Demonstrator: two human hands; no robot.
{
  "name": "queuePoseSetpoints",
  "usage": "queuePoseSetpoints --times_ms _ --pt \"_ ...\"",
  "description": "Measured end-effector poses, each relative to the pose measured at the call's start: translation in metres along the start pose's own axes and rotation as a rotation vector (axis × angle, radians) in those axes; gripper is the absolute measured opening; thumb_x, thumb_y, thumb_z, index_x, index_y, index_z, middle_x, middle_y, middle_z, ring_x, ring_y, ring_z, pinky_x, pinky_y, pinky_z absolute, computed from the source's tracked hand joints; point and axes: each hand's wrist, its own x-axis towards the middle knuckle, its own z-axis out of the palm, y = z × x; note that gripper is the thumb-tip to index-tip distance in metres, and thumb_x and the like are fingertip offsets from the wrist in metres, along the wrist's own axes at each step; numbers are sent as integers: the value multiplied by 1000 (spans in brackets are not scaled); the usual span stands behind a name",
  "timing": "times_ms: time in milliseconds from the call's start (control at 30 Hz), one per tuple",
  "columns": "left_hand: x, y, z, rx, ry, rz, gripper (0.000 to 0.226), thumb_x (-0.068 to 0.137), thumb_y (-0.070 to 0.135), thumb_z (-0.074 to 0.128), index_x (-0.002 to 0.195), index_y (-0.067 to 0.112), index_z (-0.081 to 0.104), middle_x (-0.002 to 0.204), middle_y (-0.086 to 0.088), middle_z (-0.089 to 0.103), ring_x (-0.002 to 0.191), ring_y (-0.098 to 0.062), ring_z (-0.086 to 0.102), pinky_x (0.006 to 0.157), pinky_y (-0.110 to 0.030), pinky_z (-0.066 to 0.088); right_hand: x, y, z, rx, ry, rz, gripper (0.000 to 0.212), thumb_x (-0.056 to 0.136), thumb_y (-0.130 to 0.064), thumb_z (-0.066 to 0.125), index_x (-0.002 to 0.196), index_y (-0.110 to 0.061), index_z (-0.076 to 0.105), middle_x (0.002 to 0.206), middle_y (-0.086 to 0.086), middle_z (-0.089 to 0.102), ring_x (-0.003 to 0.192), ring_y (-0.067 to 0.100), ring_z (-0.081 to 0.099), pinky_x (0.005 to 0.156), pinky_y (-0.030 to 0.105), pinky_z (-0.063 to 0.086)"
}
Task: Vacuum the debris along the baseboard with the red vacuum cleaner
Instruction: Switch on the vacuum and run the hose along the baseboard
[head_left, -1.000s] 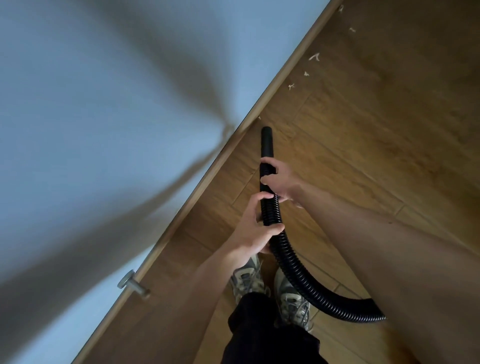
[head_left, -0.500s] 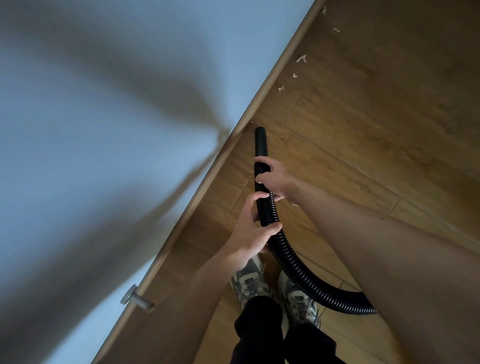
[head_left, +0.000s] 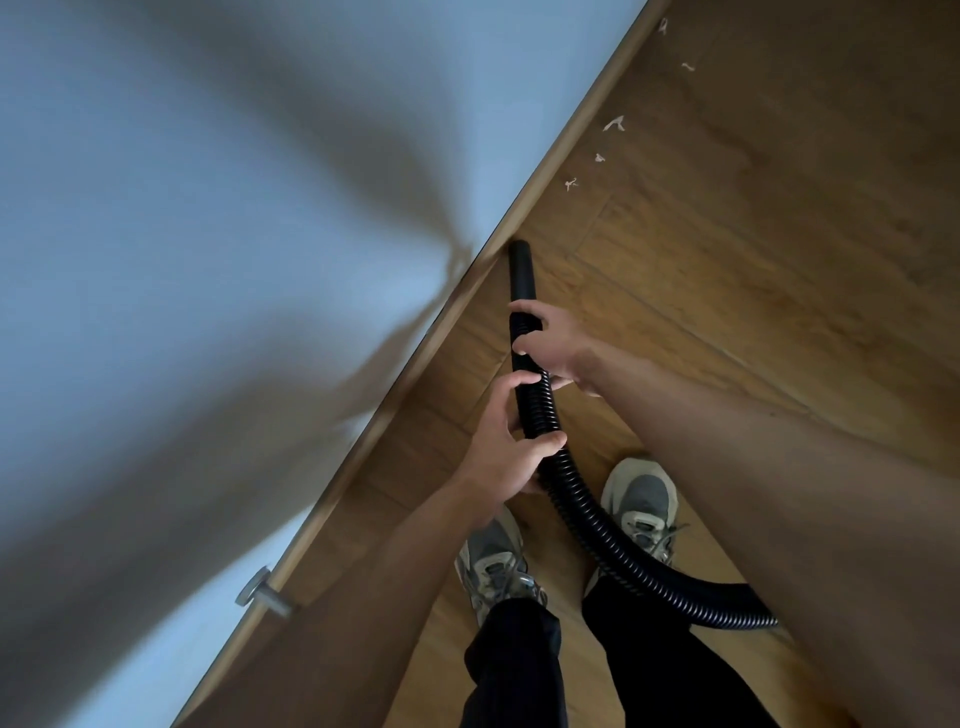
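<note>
Right now your left hand (head_left: 511, 441) wraps around the black ribbed hose (head_left: 582, 514), thumb curled over the top. Your right hand (head_left: 550, 345) grips the same hose just ahead of it, where the ribs meet the smooth nozzle (head_left: 521, 275). The nozzle's open end points at the wooden floor (head_left: 753, 260), just beside the baseboard (head_left: 561, 140); whether it touches either, you cannot tell. Pale scraps of debris (head_left: 613, 123) lie scattered on the floor along the baseboard, farther ahead and apart from the nozzle. Behind your hands the hose curves between your grey shoes (head_left: 644, 499) and runs off beneath your right arm. A metal doorstop (head_left: 265, 592) juts from the baseboard at your left, below the pale blue wall (head_left: 156, 208).
</note>
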Motion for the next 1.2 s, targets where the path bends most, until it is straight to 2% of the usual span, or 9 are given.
queuePoseSetpoints --times_ms 167,267,367,500,600,733,867,1033,1200 --pt "11 0 5 15 29 24 55 86 -3 68 118 38 51 126 -3 58 111 -27 60 84 -54 59 8 4 -3 -3 43 -41 60 89 -3 48 135 -41 51 121 5 57 95 24 65 55 31 56" --pt "17 1 7 15 40 23 55 85 -4 68 119 36 52 126 -4 58 112 -24 59 85 -50 59 11 4 -10 -7 35 -52 61 89 -2 47 135 -42 50 119 5 57 93 23 66 63 35 60" --pt "23 1 10 24 43 25 56 85 -3 69 119 38 53 126 -5 58 117 -25 57 89 -50 58 14 5 -17 -4 25 -61 60 90 -2 48 135 -42 50 119 4 57 90 20 65 59 32 58" --pt "31 2 15 37 48 43 56 84 -3 70 118 38 53 126 -8 59 117 -27 57 83 -42 58 17 6 -26 5 22 -69 58 93 -3 49 137 -41 48 119 4 57 92 20 65 64 35 60" --pt "36 3 19 33 39 31 57 85 -6 69 121 35 52 124 -12 57 108 -25 59 70 -34 57 20 7 -34 -1 16 -71 58 93 -3 50 137 -41 48 122 5 56 95 22 65 68 38 61" --pt "42 5 24 30 31 36 57 85 -7 68 118 37 52 117 -5 58 99 -16 60 65 -27 54 23 11 -41 34 5 -86 56 94 -2 52 136 -40 49 117 6 56 94 23 66 66 37 61" --pt "47 9 27 41 21 20 56 86 -3 69 118 40 52 113 -4 60 103 -23 62 53 -20 51 25 11 -50 52 9 -105 56 95 -2 54 137 -38 48 114 5 55 92 21 65 59 31 58" --pt "53 14 30 46 17 18 58 86 -4 70 124 36 52 116 -14 61 95 -25 67 57 -25 55 29 12 -60 58 -3 -126 57 94 -1 56 138 -36 49 116 6 56 98 24 65 59 30 59" --pt "60 18 33 45 7 15 61 85 -4 72 126 35 52 117 -16 60 106 -32 66 68 -32 60 34 11 -71 89 -7 -136 56 92 -3 61 136 -36 50 112 4 56 97 22 66 63 35 62"
